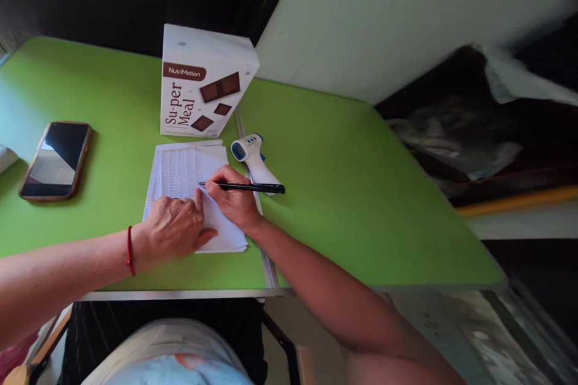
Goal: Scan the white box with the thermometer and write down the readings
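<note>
A stack of white paper sheets lies on the green table, its left part covered in dense rows of small writing and its right part blank. Between the fingers of my right hand is a black pen, its tip touching the top sheet near the edge of the writing. My left hand rests on the lower left of the paper, holding nothing. Its thumb sticks out apart and its index finger reaches toward the pen tip; the other fingers are partly bent. A red string bracelet circles the left wrist.
Behind the paper stands a white NutriMotion box. An infrared thermometer lies beside the paper's right edge, near my right hand. To the left is a phone. The green table has a metal seam and a wall behind it.
</note>
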Motion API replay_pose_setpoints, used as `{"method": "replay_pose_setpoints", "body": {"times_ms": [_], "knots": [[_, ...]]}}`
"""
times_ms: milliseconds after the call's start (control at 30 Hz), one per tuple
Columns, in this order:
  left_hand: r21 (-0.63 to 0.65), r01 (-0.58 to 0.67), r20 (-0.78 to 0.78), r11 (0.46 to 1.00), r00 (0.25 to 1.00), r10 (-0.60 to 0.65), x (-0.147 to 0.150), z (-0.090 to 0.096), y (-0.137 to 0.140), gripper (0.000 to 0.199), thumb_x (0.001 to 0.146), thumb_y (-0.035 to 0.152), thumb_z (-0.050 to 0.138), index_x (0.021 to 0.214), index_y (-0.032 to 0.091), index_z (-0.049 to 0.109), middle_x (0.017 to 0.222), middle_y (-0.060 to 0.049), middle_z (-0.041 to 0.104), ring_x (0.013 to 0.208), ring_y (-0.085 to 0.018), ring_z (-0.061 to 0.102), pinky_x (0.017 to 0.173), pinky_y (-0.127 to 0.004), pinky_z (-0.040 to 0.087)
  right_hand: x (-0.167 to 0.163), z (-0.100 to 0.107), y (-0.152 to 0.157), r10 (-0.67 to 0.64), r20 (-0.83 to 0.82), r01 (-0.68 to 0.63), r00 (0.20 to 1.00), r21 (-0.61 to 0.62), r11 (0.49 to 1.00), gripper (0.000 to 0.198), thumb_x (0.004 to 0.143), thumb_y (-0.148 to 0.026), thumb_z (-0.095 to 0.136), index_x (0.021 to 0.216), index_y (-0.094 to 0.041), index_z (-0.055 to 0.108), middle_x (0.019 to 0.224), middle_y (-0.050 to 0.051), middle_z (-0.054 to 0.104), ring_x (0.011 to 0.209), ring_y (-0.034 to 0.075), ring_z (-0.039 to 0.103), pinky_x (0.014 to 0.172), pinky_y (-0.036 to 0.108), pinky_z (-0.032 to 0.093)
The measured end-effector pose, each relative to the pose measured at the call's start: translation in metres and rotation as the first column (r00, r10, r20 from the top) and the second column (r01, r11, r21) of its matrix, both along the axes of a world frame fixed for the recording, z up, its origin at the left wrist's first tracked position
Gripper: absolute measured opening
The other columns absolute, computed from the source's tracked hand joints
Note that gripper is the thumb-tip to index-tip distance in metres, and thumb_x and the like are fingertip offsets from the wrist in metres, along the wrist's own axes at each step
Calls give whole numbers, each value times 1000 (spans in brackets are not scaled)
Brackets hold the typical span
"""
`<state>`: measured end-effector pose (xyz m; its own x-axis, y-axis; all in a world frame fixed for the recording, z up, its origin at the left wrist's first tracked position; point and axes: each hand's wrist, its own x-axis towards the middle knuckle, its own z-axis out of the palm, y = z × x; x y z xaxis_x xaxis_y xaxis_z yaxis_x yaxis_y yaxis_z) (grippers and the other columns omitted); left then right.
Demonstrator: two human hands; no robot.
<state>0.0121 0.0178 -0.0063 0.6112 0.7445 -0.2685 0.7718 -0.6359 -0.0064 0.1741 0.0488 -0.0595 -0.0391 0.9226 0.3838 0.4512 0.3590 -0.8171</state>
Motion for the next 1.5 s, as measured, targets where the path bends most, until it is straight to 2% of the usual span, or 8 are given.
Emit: {"method": "replay_pose_setpoints", "body": {"times_ms": [1133, 1333, 1500], "knots": [[-18, -6, -7, 1000, 1000, 6, 0, 0, 1, 77, 104, 60, 49, 152, -1, 43, 96, -21, 77, 89, -34, 77, 73, -38, 54, 0, -1, 0, -18, -4, 18, 1000, -3, 1000, 17, 82, -28, 57, 67, -25, 49, 58, -6, 55, 55, 12, 48, 56, 27, 44], [12, -3, 17, 1000, 1000, 2, -1, -1, 0, 76, 103, 59, 51, 150, -1, 45, 97, -21, 77, 89, -34, 77, 73, -38, 54, 1, -2, 0, -14, 9, 14, 1000, -5, 1000, 17, 81, -28, 57, 67, -25, 48, 56, -6, 54, 54, 12, 47, 55, 26, 43], [-25, -14, 0, 1000, 1000, 14, 0, 2, 0, 76, 104, 58, 50, 150, -1, 44, 98, -22, 77, 88, -35, 77, 71, -38, 53, 1, -1, 0, -17, 4, 17, 1000, 7, 1000, 17, 82, -28, 58, 68, -25, 50, 57, -6, 55, 55, 13, 48, 56, 27, 44]]}}
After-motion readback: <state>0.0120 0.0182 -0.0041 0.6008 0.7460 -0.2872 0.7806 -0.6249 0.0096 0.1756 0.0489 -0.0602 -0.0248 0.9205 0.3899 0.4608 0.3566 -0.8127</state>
